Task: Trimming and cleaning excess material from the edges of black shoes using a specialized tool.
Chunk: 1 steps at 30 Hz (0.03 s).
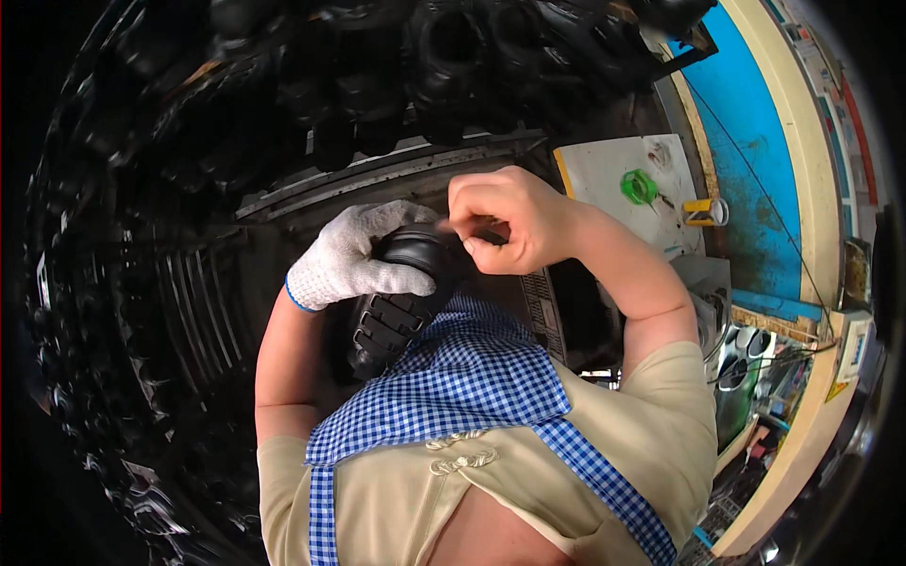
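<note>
In a white knitted glove with a blue cuff, my left hand [363, 255] grips a black shoe [413, 250]. The shoe is tilted in front of my checked apron; its rounded end is smooth and glossy. Lower down it has raised, strap-like blocks [387, 325]. My bare right hand [510, 222] is closed in a pinch beside the shoe's upper edge. A small brownish, blurred tip shows at its fingers, too unclear to name. Whether that tip touches the shoe, I cannot tell.
Racks crowded with black shoes [453, 47] fill the far side and the left. To the right stands a white board [604, 170] bearing a green dish [639, 187]. A yellow-and-white can [706, 212] lies by its edge. Beyond is a blue panel [746, 141].
</note>
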Available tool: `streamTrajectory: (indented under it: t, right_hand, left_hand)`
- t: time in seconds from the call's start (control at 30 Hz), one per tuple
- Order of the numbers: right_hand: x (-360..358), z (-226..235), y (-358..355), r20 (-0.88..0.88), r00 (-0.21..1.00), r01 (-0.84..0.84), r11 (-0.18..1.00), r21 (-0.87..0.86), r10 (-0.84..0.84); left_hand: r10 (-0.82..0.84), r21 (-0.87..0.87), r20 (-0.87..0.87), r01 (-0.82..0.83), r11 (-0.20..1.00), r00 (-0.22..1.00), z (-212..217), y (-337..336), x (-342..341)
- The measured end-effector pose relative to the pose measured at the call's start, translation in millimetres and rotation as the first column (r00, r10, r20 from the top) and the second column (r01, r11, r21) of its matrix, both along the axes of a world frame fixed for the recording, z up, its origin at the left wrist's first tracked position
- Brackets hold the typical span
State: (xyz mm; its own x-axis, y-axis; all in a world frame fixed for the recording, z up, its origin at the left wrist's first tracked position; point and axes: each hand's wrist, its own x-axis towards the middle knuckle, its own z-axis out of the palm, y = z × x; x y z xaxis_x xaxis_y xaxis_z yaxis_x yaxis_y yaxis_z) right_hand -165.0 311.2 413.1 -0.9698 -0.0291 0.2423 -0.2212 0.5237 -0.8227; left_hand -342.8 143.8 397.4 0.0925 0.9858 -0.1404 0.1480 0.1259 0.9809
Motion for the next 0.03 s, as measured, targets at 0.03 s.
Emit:
streamTrajectory:
  t: [0.03]
  right_hand:
    - [7.9, -1.0, 5.9, 0.008, 0.999, 0.044, 0.998, -0.047, -0.043]
  left_hand:
    - [-0.037, 0.033, -0.054, 0.039, 0.999, 0.998, -1.5, 8.8, 0.7]
